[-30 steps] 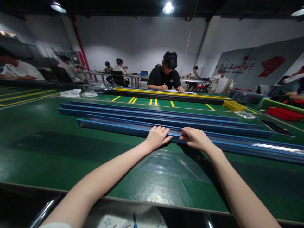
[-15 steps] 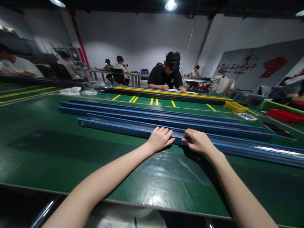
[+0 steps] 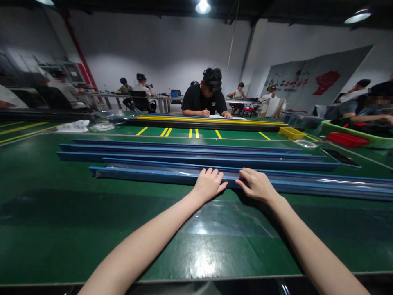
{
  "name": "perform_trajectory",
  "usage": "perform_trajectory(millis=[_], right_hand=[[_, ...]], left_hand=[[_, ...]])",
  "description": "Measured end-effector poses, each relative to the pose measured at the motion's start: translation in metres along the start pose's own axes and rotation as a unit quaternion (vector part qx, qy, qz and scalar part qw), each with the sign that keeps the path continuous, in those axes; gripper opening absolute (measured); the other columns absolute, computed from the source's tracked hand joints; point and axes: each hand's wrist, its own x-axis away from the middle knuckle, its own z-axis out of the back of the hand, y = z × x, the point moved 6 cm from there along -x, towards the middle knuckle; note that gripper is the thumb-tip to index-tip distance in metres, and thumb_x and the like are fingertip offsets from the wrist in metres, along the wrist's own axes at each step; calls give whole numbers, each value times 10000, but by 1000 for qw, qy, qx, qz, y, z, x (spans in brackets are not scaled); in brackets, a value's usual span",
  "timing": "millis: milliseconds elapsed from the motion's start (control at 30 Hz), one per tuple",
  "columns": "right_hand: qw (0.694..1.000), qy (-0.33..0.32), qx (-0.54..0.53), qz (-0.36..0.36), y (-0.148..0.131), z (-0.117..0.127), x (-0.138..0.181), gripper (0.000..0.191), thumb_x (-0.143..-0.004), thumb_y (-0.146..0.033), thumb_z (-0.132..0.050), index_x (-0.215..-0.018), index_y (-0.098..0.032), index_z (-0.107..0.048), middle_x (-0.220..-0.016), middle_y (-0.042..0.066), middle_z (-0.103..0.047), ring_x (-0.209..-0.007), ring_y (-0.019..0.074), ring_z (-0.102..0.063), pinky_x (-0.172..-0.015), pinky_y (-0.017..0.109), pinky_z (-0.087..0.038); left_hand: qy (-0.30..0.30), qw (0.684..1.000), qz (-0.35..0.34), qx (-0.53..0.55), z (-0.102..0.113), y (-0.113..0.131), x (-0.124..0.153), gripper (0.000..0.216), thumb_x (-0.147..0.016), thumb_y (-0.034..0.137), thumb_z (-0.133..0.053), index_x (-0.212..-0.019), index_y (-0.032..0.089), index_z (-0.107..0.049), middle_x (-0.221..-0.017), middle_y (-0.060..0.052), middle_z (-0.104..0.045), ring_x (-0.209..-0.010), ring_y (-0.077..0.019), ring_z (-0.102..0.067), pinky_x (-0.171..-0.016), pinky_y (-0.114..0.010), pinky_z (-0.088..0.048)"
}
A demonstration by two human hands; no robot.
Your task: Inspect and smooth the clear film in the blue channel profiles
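Observation:
A long blue channel-shaped rail (image 3: 153, 171) lies crosswise on the green table in front of me. My left hand (image 3: 210, 183) grips it near the middle, fingers bent over into the channel and thumb along the near wall. Just to the right, my right hand (image 3: 256, 184) has its fingers curled over the same rail, thumb toward the left hand. Clear film shines inside the channel on the right. Behind it, further blue rails (image 3: 196, 158) lie roughly parallel. The fingertips of both hands are partly hidden inside the channel.
Clear plastic film (image 3: 227, 221) lies flat on the green tabletop (image 3: 61, 246) near me. A phone (image 3: 340, 157), a yellow tray (image 3: 291, 133) and a red tray (image 3: 346, 139) are at the right. Across the table, a person in black (image 3: 202, 98) writes behind dark and yellow strips.
My view has turned slightly right and up. The right hand's thumb and fingers have loosened from a tight pinch into a wider curl over the rail. The left hand stays on it.

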Motion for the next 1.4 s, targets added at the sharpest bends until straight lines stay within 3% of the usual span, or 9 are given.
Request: perform_trajectory(millis=[133,267,400,533,733,867,1033,1200,1400], right_hand=[[999,18,5,-31,0,-3,-1,315,-866,-356,-252,-737,-184,-482,-764,53,-545,-716,144,-493,-641,234,-324],[997,25,30,-64,0,-7,-5,375,-885,-323,-193,-730,-178,-501,-741,48,-560,-718,136,-511,-634,228,-313],[995,14,56,-83,2,-12,-10,409,-881,-336,-205,-706,-182,-542,-707,36,-587,-664,120,-524,-574,228,-277],[990,30,73,-120,4,-11,-16,474,-871,-370,-222,-610,-184,-572,-643,33,-608,-584,107,-521,-521,239,-225],[984,60,85,-144,-3,-8,-27,476,-839,-408,-287,-518,-179,-554,-589,28,-614,-517,103,-502,-483,240,-182],[977,117,86,-153,-11,-9,-29,451,-835,-372,-306,-506,-172,-540,-559,23,-592,-484,86,-469,-474,237,-173],[968,172,106,-148,-18,-11,-21,410,-837,-313,-311,-521,-163,-525,-553,23,-562,-499,78,-451,-470,230,-178],[966,181,107,-148,-17,-11,-18,390,-835,-303,-324,-519,-163,-504,-555,19,-549,-508,78,-447,-478,225,-195],[966,184,99,-149,-11,-12,-19,391,-837,-308,-330,-513,-166,-496,-537,16,-539,-496,81,-446,-489,228,-207]], left_hand=[[-24,999,9,19,2,0,-4,307,-811,426,-419,-810,152,-557,-811,-84,-590,-785,-221,-533,-639,-334,-360],[-98,993,49,45,5,-8,-12,330,-800,448,-434,-825,150,-574,-833,-86,-620,-798,-234,-568,-646,-339,-398],[-186,978,72,67,12,-25,-14,354,-810,462,-403,-860,165,-589,-859,-75,-637,-810,-232,-590,-648,-324,-428],[-212,973,57,64,18,-49,-4,361,-807,488,-396,-874,187,-584,-886,-58,-628,-832,-223,-585,-656,-305,-435],[-154,988,-25,14,23,-73,20,321,-789,481,-453,-884,188,-546,-912,-44,-595,-832,-199,-556,-650,-277,-406],[-108,993,-49,-24,24,-80,32,290,-778,453,-494,-875,182,-528,-890,-38,-582,-823,-194,-538,-655,-279,-374],[-56,996,-48,-52,25,-85,41,299,-777,448,-500,-839,157,-516,-832,-51,-575,-797,-202,-521,-659,-294,-339],[-1,996,-62,-70,27,-88,50,293,-796,443,-471,-803,153,-510,-825,-62,-566,-787,-202,-502,-657,-302,-311],[26,996,-53,-72,23,-88,56,268,-811,414,-460,-830,151,-506,-829,-54,-558,-786,-196,-492,-656,-301,-305]])
